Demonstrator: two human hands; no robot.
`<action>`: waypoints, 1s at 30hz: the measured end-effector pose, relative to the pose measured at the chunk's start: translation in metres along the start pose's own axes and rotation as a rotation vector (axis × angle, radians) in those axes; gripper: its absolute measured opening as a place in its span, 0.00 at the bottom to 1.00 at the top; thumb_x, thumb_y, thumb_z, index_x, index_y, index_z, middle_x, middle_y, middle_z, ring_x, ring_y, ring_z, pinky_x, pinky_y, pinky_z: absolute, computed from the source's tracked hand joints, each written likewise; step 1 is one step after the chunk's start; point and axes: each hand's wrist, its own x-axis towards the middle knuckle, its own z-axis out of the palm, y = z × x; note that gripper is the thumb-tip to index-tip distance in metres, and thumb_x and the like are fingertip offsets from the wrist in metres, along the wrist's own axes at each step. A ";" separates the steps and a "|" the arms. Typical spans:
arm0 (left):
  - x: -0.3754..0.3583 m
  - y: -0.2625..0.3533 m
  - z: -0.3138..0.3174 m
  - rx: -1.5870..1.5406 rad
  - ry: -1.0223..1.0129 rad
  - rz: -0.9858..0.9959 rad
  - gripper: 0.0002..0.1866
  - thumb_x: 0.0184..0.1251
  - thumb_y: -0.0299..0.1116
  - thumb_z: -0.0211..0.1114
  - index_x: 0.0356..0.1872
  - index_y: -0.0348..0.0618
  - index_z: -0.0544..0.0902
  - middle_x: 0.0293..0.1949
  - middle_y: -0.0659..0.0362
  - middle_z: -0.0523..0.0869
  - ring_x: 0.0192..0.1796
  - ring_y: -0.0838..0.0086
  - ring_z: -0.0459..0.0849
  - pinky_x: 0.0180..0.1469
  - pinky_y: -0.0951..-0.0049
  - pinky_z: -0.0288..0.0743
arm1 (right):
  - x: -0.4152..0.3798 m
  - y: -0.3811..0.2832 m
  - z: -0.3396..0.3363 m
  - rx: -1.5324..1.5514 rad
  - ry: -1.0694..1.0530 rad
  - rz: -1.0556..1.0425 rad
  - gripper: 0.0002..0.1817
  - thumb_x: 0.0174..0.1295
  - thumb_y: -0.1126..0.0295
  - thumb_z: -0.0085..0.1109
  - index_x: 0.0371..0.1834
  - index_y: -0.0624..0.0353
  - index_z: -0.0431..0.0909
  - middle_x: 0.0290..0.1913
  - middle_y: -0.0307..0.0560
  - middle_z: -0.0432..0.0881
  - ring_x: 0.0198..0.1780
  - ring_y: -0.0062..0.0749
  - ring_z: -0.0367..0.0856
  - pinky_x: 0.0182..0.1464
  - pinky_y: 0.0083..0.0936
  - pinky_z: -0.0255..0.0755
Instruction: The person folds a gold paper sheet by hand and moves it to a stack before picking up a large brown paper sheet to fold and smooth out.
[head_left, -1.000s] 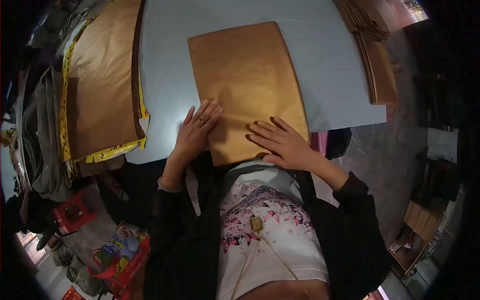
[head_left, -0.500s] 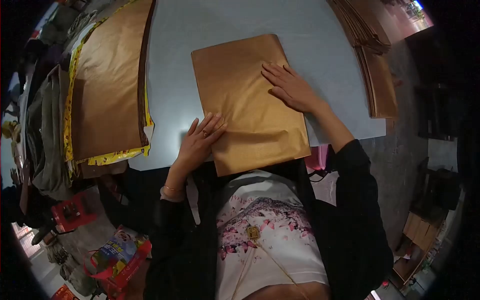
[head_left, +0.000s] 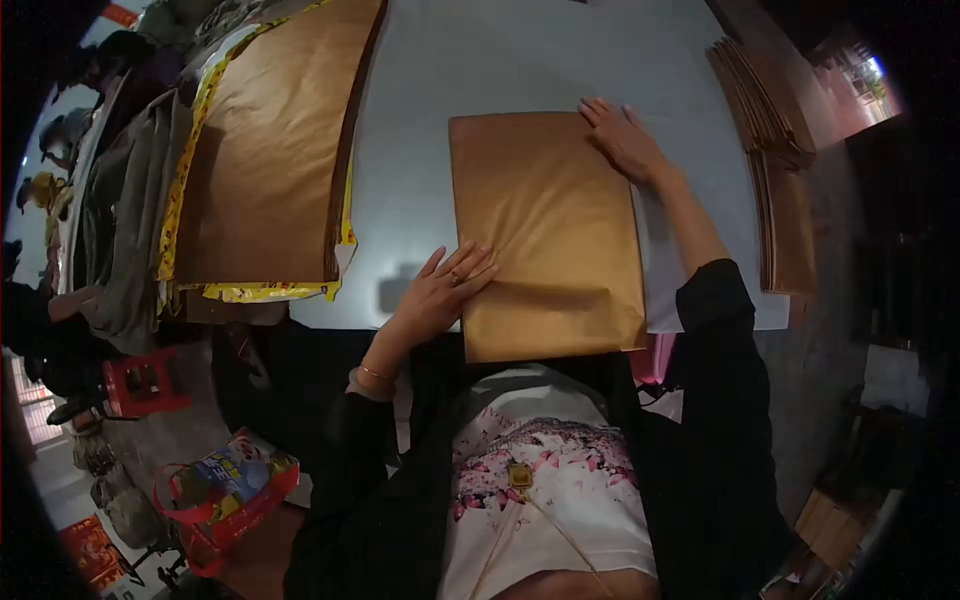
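Observation:
A brown paper piece (head_left: pixel 550 220) lies on the pale table (head_left: pixel 410 200) in front of me, its near edge at the table's front. My left hand (head_left: pixel 440 293) rests on its left edge, fingers spread, a ring on one finger. At the paper's far right corner lies my right hand (head_left: pixel 628 147), flat with its fingers apart, partly on the paper and partly past its edge. Neither hand grips anything.
A large brown paper stack (head_left: pixel 270 160) on yellow wrapping stands at the left. Folded brown paper pieces (head_left: pixel 785 215) lie along the right edge. Below left are a red stool (head_left: pixel 145 385) and a red bag (head_left: pixel 225 490). A person's arm (head_left: pixel 75 303) shows far left.
My right hand has slid from the middle of the paper to its far right corner. The paper now lies straighter. The whole view has shifted, and my left hand stays at the paper's left edge.

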 end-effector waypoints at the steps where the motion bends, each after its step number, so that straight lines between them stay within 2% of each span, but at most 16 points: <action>1: 0.000 0.000 0.001 -0.007 -0.006 -0.003 0.33 0.57 0.23 0.55 0.67 0.57 0.68 0.70 0.61 0.65 0.73 0.65 0.59 0.71 0.54 0.53 | 0.003 0.002 0.002 0.000 0.006 -0.009 0.31 0.75 0.48 0.21 0.76 0.50 0.48 0.78 0.35 0.45 0.78 0.29 0.38 0.76 0.39 0.29; 4: 0.002 0.004 -0.005 0.007 -0.032 0.003 0.35 0.53 0.21 0.56 0.67 0.56 0.68 0.70 0.62 0.65 0.74 0.66 0.59 0.71 0.54 0.53 | 0.002 0.005 0.004 -0.060 0.023 0.028 0.32 0.74 0.48 0.22 0.76 0.51 0.48 0.78 0.35 0.45 0.78 0.28 0.38 0.76 0.40 0.29; 8: 0.000 0.001 0.000 0.000 -0.023 0.010 0.37 0.51 0.20 0.55 0.67 0.57 0.68 0.71 0.62 0.64 0.74 0.67 0.59 0.72 0.55 0.51 | -0.023 -0.018 0.006 -0.194 0.037 0.051 0.33 0.73 0.47 0.28 0.76 0.53 0.47 0.78 0.40 0.44 0.78 0.32 0.39 0.76 0.42 0.32; 13: -0.001 0.005 0.001 -0.011 0.020 -0.024 0.33 0.56 0.20 0.53 0.66 0.57 0.70 0.71 0.62 0.64 0.73 0.67 0.61 0.72 0.56 0.51 | -0.090 -0.056 0.002 -0.078 -0.003 -0.135 0.31 0.73 0.51 0.34 0.75 0.53 0.49 0.77 0.43 0.46 0.78 0.36 0.41 0.75 0.43 0.33; 16: -0.004 0.007 0.001 0.011 0.027 -0.038 0.31 0.58 0.22 0.52 0.66 0.55 0.70 0.71 0.63 0.64 0.73 0.68 0.61 0.72 0.57 0.51 | -0.129 -0.068 -0.005 0.113 -0.057 -0.075 0.31 0.72 0.54 0.36 0.75 0.54 0.50 0.77 0.44 0.48 0.77 0.38 0.44 0.75 0.44 0.31; 19: -0.005 0.010 0.001 0.019 0.038 -0.070 0.31 0.58 0.23 0.52 0.66 0.54 0.70 0.71 0.62 0.64 0.73 0.69 0.60 0.72 0.57 0.52 | -0.155 -0.065 -0.002 -0.077 -0.080 -0.058 0.30 0.72 0.55 0.37 0.74 0.55 0.51 0.76 0.44 0.50 0.76 0.38 0.47 0.75 0.44 0.33; 21: -0.004 0.011 -0.001 0.006 0.023 -0.077 0.30 0.58 0.24 0.52 0.66 0.54 0.70 0.71 0.62 0.64 0.73 0.69 0.60 0.72 0.57 0.52 | -0.166 -0.065 -0.006 -0.097 -0.080 -0.056 0.31 0.71 0.55 0.37 0.74 0.55 0.51 0.76 0.44 0.50 0.76 0.37 0.47 0.75 0.44 0.34; 23: -0.004 0.015 -0.005 -0.005 -0.014 -0.098 0.29 0.59 0.26 0.54 0.66 0.53 0.70 0.71 0.61 0.64 0.74 0.68 0.59 0.72 0.56 0.51 | -0.178 -0.064 -0.015 -0.127 -0.183 -0.107 0.31 0.71 0.56 0.37 0.74 0.56 0.51 0.76 0.43 0.50 0.77 0.37 0.47 0.75 0.45 0.35; 26: -0.007 0.010 -0.004 -0.064 -0.019 -0.092 0.29 0.59 0.28 0.54 0.65 0.53 0.71 0.71 0.61 0.63 0.74 0.68 0.57 0.73 0.56 0.49 | -0.196 -0.060 -0.022 -0.063 -0.254 -0.195 0.32 0.69 0.55 0.39 0.74 0.55 0.51 0.77 0.43 0.50 0.77 0.36 0.47 0.75 0.46 0.35; 27: -0.009 0.007 -0.005 -0.191 0.024 -0.079 0.28 0.59 0.29 0.55 0.65 0.53 0.71 0.71 0.60 0.64 0.74 0.66 0.58 0.73 0.56 0.47 | -0.201 -0.059 -0.023 -0.007 -0.278 -0.234 0.33 0.68 0.55 0.39 0.75 0.54 0.51 0.77 0.43 0.50 0.77 0.35 0.47 0.76 0.46 0.34; 30: -0.008 0.007 -0.013 -0.264 -0.021 -0.087 0.27 0.61 0.31 0.55 0.64 0.53 0.72 0.70 0.59 0.66 0.74 0.64 0.59 0.74 0.55 0.46 | -0.207 -0.066 -0.025 0.053 -0.255 -0.227 0.35 0.64 0.55 0.43 0.75 0.52 0.51 0.77 0.41 0.50 0.76 0.35 0.49 0.76 0.47 0.34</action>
